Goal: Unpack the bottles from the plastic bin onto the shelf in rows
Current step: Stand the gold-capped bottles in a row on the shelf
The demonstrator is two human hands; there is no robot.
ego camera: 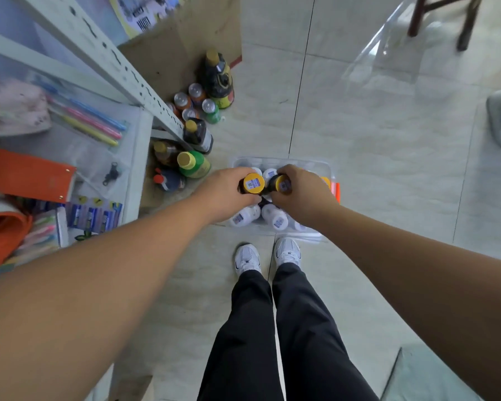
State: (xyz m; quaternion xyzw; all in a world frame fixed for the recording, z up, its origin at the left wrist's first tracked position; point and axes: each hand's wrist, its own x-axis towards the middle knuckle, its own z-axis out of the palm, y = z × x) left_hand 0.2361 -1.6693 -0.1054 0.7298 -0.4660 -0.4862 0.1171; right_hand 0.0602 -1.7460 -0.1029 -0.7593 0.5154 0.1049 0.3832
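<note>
Looking down from the head camera, I see both hands over the clear plastic bin (315, 166) on the tiled floor. My left hand (226, 195) grips a dark yellow-capped bottle (253, 183), and my right hand (301, 195) grips a second yellow-capped bottle (282, 184) just beside it. White-capped bottles (274, 217) lie in the bin beneath. At left stands the grey metal shelf (122, 68), with mixed bottles (197, 111) clustered at its foot.
</note>
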